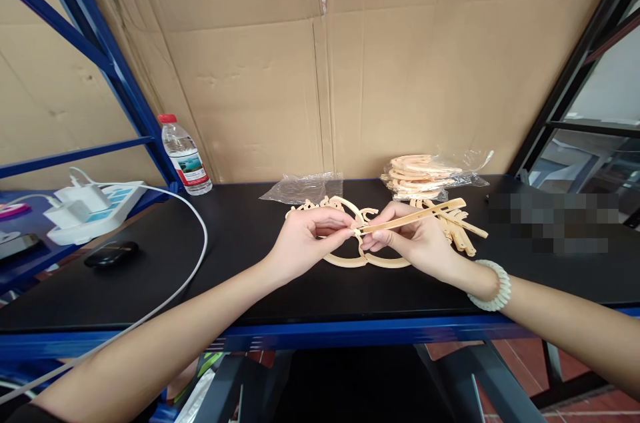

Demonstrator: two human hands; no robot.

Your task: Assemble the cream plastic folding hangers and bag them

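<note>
Over the middle of the black tabletop, my right hand [413,233] grips a long, flat, pale wooden strip [420,214] that slants up to the right. Opposite it, my left hand [311,234] pinches a small pale piece [357,232] at the strip's left end; its exact kind is too small to tell. Beneath both hands lie curved wooden pieces [345,261] set out in rounded outlines, partly hidden by my fingers. More wooden strips [463,236] lie loosely piled just right of my right hand.
Behind the hands are a crumpled clear bag [303,188] and a stack of curved wooden pieces [420,173] in plastic. At the left stand a water bottle [187,159], a black mouse [111,253] and a power strip [103,213] with a white cable. Cardboard [250,89] walls the back.
</note>
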